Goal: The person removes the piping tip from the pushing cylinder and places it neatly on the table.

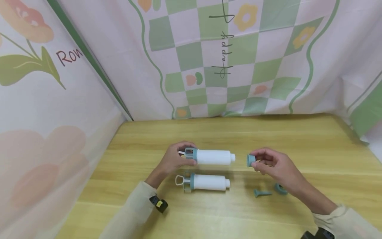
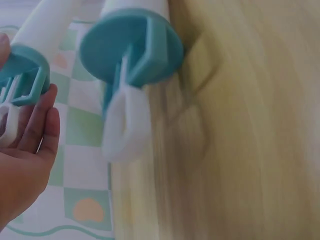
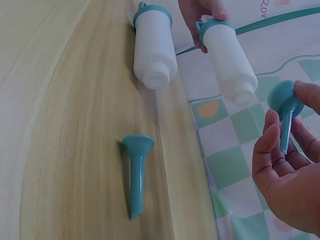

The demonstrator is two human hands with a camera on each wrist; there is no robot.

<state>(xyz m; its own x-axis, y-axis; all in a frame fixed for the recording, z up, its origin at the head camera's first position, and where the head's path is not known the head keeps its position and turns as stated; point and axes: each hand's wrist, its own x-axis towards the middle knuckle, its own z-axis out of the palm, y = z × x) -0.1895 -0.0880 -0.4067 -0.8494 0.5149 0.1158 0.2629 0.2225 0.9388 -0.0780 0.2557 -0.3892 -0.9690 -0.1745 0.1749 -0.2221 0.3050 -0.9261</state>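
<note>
Near the middle of the wooden surface [image 1: 137, 139], between its left and right edges, we see the left hand [image 1: 173, 159] and the right hand [image 1: 277, 162] facing each other across a small gap. The left hand grips a held white tube [image 1: 213, 157] by its teal collar [image 1: 195, 154], thumb along the side away from the surface's far edge; the tube seems raised off the wood. Its long axis runs roughly parallel to that far edge, with the bare neck [image 1: 233, 157] pointing toward the surface's right edge.

The right hand pinches a teal funnel piece [image 1: 249, 161] between thumb and fingers, wide end toward the neck, stem back toward the palm. We judge that everything turns on this line: neck and funnel piece stand apart, almost level with each other, and of the two hands the right is nearer the neck, the left being at the tube's other end.

On the side away from the far edge, a second white tube [image 1: 210, 182] lies parallel, its neck also toward the right edge and its pull loop [image 2: 141, 125] toward the left; neither hand touches it. Farther toward the right edge we find a loose teal funnel [image 1: 263, 193], stem pointing right, and a teal ring [image 1: 278, 189] just beside it, partly hidden by the right hand's wrist.
</note>
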